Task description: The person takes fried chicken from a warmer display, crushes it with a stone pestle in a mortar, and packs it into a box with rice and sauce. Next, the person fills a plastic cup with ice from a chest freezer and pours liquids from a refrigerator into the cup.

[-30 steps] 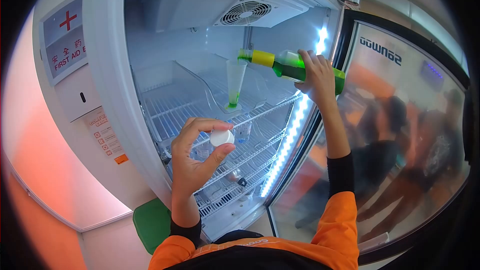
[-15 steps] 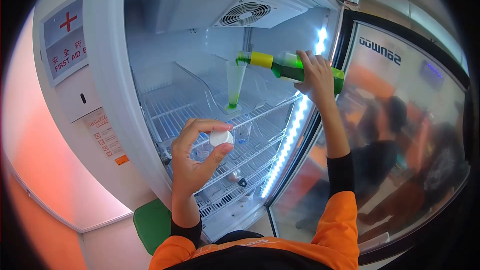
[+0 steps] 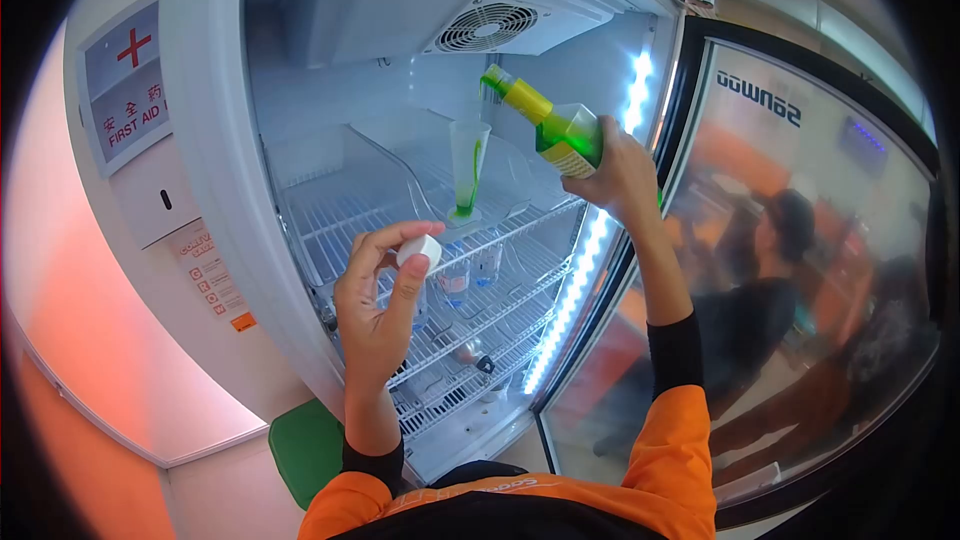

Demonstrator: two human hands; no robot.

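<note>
My right hand (image 3: pixel 617 175) is wrapped round a glass bottle (image 3: pixel 567 138) of green liquid with a yellow neck band. The bottle tilts with its mouth up and to the left, above and to the right of a tall clear cup (image 3: pixel 467 160). Green liquid lies at the cup's bottom, and a green streak runs down its inner wall. The cup stands upright on the upper wire shelf. In front of the shelf, my left hand (image 3: pixel 377 305) pinches a white bottle cap (image 3: pixel 419 252) between thumb and fingers.
The fridge's glass door (image 3: pixel 790 270) stands open on the right, reflecting people. Clear plastic dividers and wire shelves (image 3: pixel 340 225) fill the fridge. Below are small containers (image 3: pixel 455 282) and a metal item (image 3: pixel 472 352). A green seat (image 3: pixel 305 452) is at lower left.
The bottle has turned from nearly level to mouth-up, and its mouth has lifted away from the cup's rim. My left hand has shifted slightly left with the cap, which is turned more edge-on.
</note>
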